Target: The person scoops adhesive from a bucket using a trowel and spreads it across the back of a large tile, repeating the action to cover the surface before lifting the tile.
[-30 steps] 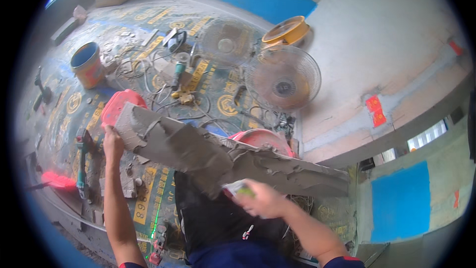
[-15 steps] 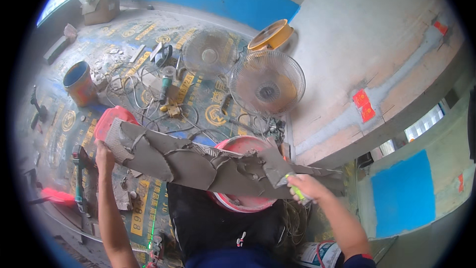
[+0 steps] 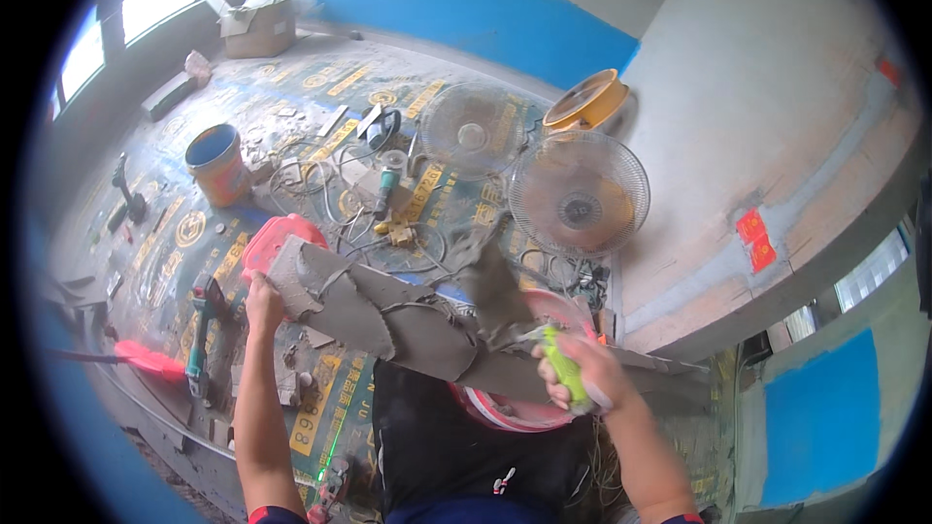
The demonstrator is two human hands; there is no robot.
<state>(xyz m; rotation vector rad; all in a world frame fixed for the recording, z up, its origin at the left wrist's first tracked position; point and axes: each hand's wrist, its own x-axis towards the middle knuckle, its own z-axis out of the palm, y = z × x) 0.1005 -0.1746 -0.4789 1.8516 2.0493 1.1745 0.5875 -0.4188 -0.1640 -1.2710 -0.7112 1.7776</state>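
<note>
A long narrow slab point(image 3: 417, 340), its upper face coated in overlapping swipes of grey mortar, lies across in front of me. My left hand point(image 3: 263, 303) grips its left end, the thumb on the edge. In my right hand point(image 3: 588, 374) is a putty knife point(image 3: 565, 369) with a yellow-green handle, my fingers wrapped round it. The blade, smeared by motion and carrying a lump of mortar point(image 3: 493, 289), is over the slab's right half. Beneath the slab stands a pinkish-red bucket point(image 3: 558, 309), partly hidden by it. A red plastic piece point(image 3: 282, 238) shows behind the slab's left end.
Two fan grilles point(image 3: 580, 196) and a yellow ring-shaped part point(image 3: 586, 102) lie ahead near the wall. Tangled cords surround a green power tool point(image 3: 388, 184). Another green tool point(image 3: 202, 335) and a paint bucket point(image 3: 219, 167) are at left. A wall ledge point(image 3: 767, 277) runs along the right.
My right hand has raised the putty knife off the slab's surface, its blade swinging up and left with mortar on it. My left hand keeps its grip. The whole view has shifted.
</note>
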